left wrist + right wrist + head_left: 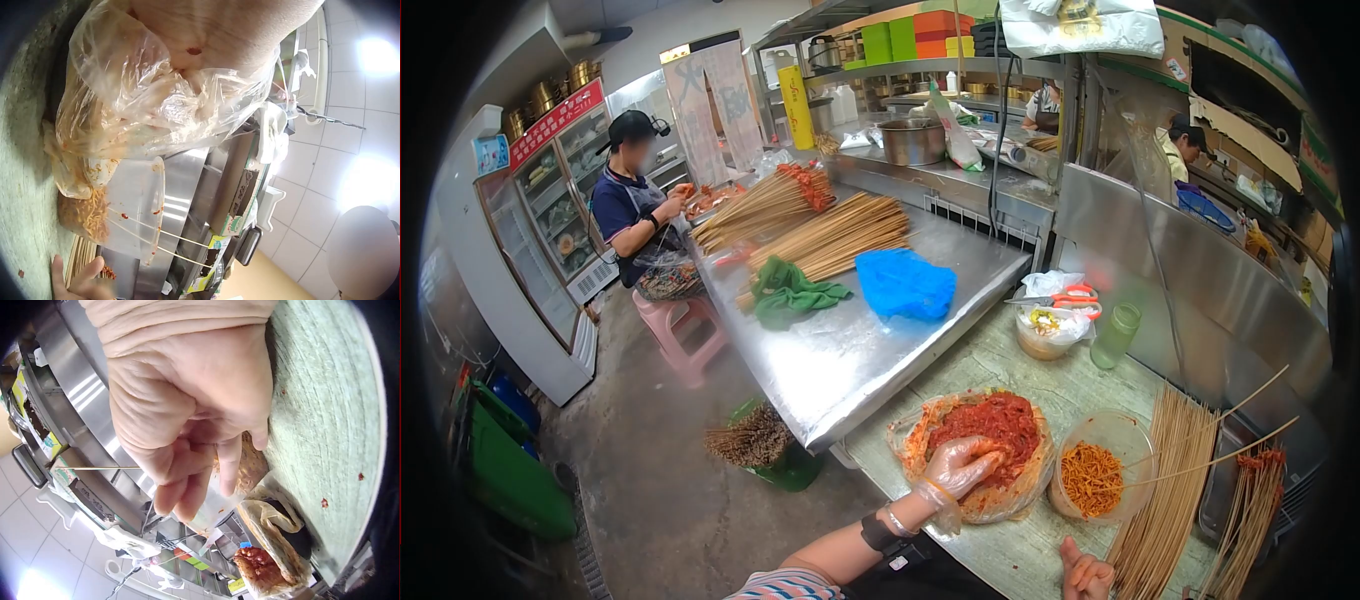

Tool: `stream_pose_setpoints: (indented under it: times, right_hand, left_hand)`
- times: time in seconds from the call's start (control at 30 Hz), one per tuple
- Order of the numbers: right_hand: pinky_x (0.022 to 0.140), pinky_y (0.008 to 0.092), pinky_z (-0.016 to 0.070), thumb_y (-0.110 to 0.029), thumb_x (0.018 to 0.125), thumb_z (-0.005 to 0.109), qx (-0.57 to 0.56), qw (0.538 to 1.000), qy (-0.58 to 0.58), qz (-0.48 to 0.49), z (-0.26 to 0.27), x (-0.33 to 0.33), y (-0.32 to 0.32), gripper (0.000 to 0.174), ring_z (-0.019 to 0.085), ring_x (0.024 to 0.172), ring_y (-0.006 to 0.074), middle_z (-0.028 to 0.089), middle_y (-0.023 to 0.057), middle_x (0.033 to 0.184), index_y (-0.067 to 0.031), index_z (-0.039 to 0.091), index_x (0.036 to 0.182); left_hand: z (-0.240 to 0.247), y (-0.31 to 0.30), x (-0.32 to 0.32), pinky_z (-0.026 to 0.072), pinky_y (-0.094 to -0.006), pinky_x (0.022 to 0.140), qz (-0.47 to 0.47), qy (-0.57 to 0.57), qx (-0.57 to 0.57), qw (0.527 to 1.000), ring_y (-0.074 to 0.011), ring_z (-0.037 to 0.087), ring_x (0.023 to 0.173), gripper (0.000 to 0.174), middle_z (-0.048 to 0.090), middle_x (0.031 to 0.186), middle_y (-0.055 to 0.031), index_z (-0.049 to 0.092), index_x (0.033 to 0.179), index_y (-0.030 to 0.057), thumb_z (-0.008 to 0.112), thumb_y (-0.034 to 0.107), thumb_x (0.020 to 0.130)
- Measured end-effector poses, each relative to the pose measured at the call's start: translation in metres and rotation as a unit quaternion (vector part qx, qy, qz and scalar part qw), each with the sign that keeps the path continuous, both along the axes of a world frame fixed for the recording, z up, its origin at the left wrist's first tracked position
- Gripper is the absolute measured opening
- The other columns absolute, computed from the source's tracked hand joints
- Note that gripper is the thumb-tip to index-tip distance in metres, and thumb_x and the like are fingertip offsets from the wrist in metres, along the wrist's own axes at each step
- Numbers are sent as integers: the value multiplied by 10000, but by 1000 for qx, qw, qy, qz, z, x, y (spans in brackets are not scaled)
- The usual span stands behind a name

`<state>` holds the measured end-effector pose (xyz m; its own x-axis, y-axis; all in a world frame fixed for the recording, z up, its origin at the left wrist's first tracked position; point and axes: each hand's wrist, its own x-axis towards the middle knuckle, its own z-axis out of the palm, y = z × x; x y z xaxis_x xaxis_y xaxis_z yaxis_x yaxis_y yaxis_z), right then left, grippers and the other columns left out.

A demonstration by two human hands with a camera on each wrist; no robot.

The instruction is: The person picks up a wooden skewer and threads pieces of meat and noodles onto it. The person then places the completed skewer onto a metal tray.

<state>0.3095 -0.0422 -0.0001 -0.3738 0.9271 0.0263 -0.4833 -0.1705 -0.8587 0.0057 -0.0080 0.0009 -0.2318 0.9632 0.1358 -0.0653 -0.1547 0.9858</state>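
Observation:
In the head view, my left hand (963, 467), in a clear plastic glove, rests in a heap of red marinated meat (1010, 425), its thumb and fingers drawn together on some of it. A clear plastic bag (1000, 505) lies spread around the meat. Loose glove plastic (169, 103) covers most of that hand in the left wrist view. My bare right hand (1086, 572) is near the table's front edge, fingers loosely curled and holding nothing. Between the hands stands a clear plastic tub (1142, 440) of orange shreds (1090, 478), with two thin sticks leaning out.
Bundled bamboo skewers (1165, 490) lie right of the tub, beside skewers with red meat tips (1250, 480). Behind are orange-handled scissors (1075, 296) on a bowl and a green glass (1116, 335). The steel table (840, 355) holds a blue bag (906, 284). Another person (635, 190) sits left.

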Motion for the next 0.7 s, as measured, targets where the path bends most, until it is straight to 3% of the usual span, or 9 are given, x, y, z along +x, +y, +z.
stream_pose_setpoints:
  times: [0.23, 0.7]
  right_hand:
    - [1087, 568, 130, -187, 816, 606, 12, 1000, 23, -12, -6, -1, 1, 315, 406, 614, 130, 413, 6, 598, -91, 430, 573]
    - [1089, 581, 136, -115, 792, 571, -13, 999, 24, -26, 5, -4, -1, 258, 413, 598, 131, 425, 12, 583, -87, 451, 565]
  left_hand:
    - [-5, 1, -2, 476, -223, 631, 2, 36, 11, 999, -85, 565, 730, 190, 622, 871, -29, 606, 1007, -25, 593, 113, 876]
    - [-20, 4, -4, 501, -238, 667, -9, 5, 19, 1000, -107, 589, 776, 186, 624, 923, -43, 592, 1026, -27, 576, 85, 878]
